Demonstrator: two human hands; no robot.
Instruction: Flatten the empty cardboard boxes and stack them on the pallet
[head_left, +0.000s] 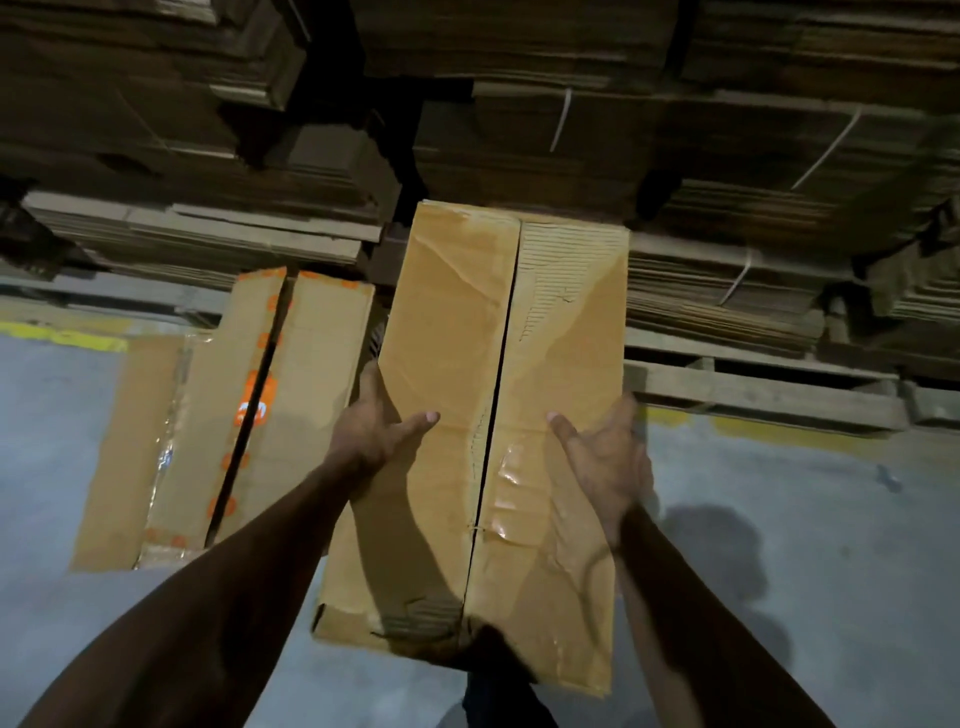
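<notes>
A worker holds a tall cardboard box (498, 415) between two bare hands in a dim warehouse, its taped top seam running straight away from the fingers toward the stacks (727, 156) of flattened cartons beyond. The left hand (374, 431) clasps the box's left edge, thumb laid across the top face and the other fingers wrapped out of sight round the side. The right hand (605, 457) mirrors it on the right edge, thumb pointing inward over the glossy tape, fingers curled behind the wall. Both hands sit about midway along the box's length and roughly level with each other, so neither is clearly nearer the seam.

The box's long axis lies fore and aft: the far end sits well beyond the fingertips, close to a pallet (769, 384) at the foot of the stacks, while the near end lies below the wrists, close to the body. It appears still closed and not yet flattened, so collapsing it probably means splitting the seam that lies between the two thumbs. Just left of the left hand, a second box (228, 415) with orange markings lies opened out on the floor (779, 545).
</notes>
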